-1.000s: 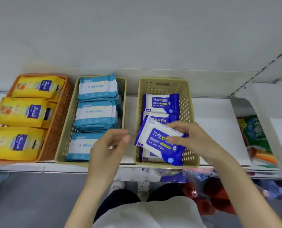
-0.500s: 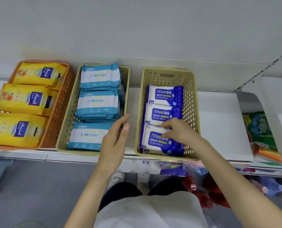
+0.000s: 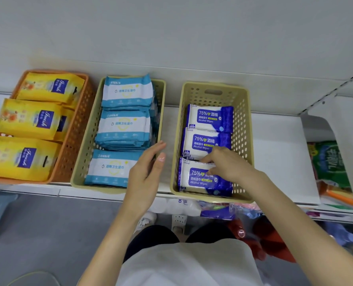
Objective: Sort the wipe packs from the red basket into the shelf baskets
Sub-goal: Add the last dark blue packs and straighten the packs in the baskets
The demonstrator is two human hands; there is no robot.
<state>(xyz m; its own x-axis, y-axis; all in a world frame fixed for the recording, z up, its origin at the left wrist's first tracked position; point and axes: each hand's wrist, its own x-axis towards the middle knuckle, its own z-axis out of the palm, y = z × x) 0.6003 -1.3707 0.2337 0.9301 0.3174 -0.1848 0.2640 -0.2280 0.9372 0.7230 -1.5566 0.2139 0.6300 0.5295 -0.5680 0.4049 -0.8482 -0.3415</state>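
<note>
Seating alcohol wipe pack [image 3: 200, 178] at 6 o'clock end of right shelf basket [image 3: 246, 129]. Right hand [image 3: 231, 166] fingers pinching pack's far edge; left hand [image 3: 146, 174] relaxed, empty. Next, likely: release, reach for red basket [image 3: 274, 240].

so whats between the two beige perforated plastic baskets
Head view: a bare strip of flat white shelf, with the left hand at its left edge.

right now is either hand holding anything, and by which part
The right hand grips the nearest alcohol wipes pack by its far edge, with the pack lying in the right beige basket. The left hand holds nothing.
</note>
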